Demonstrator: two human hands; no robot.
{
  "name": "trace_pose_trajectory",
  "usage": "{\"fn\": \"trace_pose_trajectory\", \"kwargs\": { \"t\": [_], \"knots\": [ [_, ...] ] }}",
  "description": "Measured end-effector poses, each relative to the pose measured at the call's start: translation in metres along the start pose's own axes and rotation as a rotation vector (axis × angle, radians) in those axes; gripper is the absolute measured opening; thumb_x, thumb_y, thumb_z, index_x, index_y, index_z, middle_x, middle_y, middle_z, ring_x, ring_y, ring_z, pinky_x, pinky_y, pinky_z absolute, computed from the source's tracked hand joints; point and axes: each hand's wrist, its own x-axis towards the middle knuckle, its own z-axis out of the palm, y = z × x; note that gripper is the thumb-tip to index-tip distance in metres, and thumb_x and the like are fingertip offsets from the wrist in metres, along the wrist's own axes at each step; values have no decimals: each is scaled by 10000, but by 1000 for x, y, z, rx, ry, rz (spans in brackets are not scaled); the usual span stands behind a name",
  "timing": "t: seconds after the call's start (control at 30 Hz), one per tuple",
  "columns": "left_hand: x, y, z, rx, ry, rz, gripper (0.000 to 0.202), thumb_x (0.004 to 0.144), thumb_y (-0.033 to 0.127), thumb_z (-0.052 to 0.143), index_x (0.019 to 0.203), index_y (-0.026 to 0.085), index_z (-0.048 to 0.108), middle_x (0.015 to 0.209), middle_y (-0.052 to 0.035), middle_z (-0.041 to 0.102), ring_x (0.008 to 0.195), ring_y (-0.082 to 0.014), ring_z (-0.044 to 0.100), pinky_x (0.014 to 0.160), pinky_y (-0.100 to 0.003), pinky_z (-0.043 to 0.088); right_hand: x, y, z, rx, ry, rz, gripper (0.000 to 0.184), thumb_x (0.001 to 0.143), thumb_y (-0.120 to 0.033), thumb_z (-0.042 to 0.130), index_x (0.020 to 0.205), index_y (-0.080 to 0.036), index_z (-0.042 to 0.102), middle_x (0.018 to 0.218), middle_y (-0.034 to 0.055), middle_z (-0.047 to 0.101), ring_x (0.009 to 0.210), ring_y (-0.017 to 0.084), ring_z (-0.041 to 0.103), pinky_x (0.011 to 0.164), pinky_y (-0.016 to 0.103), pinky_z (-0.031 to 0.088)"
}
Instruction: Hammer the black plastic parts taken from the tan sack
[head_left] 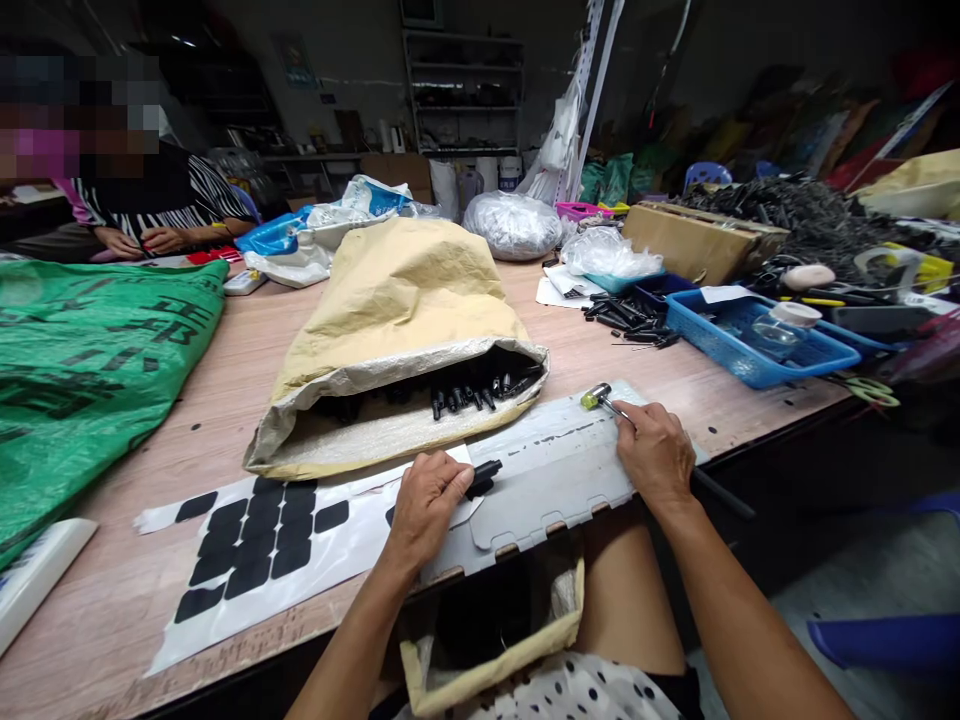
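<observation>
My left hand is closed around a black tube-shaped part, whose stepped end sticks out to the right past my thumb. In my right hand is the handle of a small hammer with a yellow-green tip. The hammer head is over the far side of a light grey plastic board with a dark scuffed line. Just beyond, a tan woven sack lies on its side, many similar black parts inside its mouth. A white sheet with black rounded-square stickers lies left of my left hand.
An open sack sits on my lap below the table edge. To the right are loose black parts, a blue basket and a cardboard box. A green sack covers the left side. Across the table sits another person.
</observation>
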Motion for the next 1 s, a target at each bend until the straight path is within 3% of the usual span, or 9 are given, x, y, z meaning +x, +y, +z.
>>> {"fn": "trace_pose_trajectory", "kwargs": {
  "t": [0.17, 0.3, 0.4, 0.5, 0.6, 0.67, 0.77, 0.87, 1.0],
  "knots": [
    [2, -1, 1, 34, -4, 5, 430, 1016, 478, 418, 806, 241, 709, 852, -31, 635, 873, -227, 508, 823, -395, 382, -1, -1, -1, -10, 8, -11, 300, 936, -218, 554, 1158, -234, 756, 961, 73, 662, 849, 201, 495, 750, 333, 314],
    [-3, 7, -3, 66, 15, 32, 334, 1007, 426, 467, 930, 261, 747, 904, -43, 656, 912, -244, 534, 851, -416, 403, 0, 0, -1, -7, 5, -22, 313, 926, -207, 549, 1163, -228, 752, 965, 78, 656, 840, 201, 478, 735, 338, 303],
    [-24, 18, -2, 86, -1, 120, 251, 991, 399, 531, 1022, 301, 760, 1146, -65, 657, 1111, -288, 527, 970, -477, 407, 0, 0, 0, 14, 11, -29, 314, 906, -192, 567, 1158, -223, 752, 964, 81, 648, 832, 196, 469, 733, 338, 306],
    [-57, 27, 7, 137, -83, 226, 191, 977, 359, 580, 1040, 335, 759, 1422, -48, 556, 1322, -324, 431, 1082, -530, 378, -1, 1, 0, 14, 11, -26, 310, 905, -188, 573, 1159, -224, 747, 967, 80, 640, 829, 193, 464, 731, 335, 304],
    [-80, 33, 16, 216, -107, 266, 163, 917, 297, 661, 1052, 331, 746, 1541, -38, 469, 1385, -362, 386, 1108, -579, 372, -1, 1, 1, 9, 9, -19, 299, 925, -212, 562, 1160, -226, 746, 965, 76, 640, 832, 194, 464, 735, 333, 297],
    [-80, 35, 16, 206, -96, 263, 174, 882, 314, 701, 1051, 322, 738, 1542, -49, 473, 1384, -374, 395, 1106, -587, 384, -1, 1, 1, 14, 11, -13, 294, 936, -225, 555, 1158, -226, 748, 967, 74, 643, 839, 195, 469, 737, 330, 296],
    [-50, 28, -2, 125, 4, 160, 176, 951, 336, 580, 1042, 285, 721, 1334, -88, 633, 1273, -323, 515, 1068, -532, 441, -2, 0, 1, 10, 14, -12, 293, 937, -225, 556, 1157, -234, 750, 972, 70, 647, 852, 197, 478, 735, 328, 292],
    [2, 5, -34, 174, 269, -146, 295, 982, 307, 429, 1079, 222, 694, 1149, -125, 684, 1119, -310, 598, 962, -488, 504, -2, 1, 2, -5, 25, -24, 295, 929, -217, 565, 1160, -232, 748, 966, 72, 650, 849, 198, 482, 733, 332, 286],
    [67, -35, -76, 388, 498, -523, 452, 923, 343, 491, 1282, 98, 616, 1404, -285, 506, 1316, -456, 459, 1037, -590, 415, -2, 3, 3, -4, 35, -41, 287, 929, -224, 567, 1155, -228, 744, 949, 70, 652, 838, 197, 485, 735, 332, 296]
  ]
}}
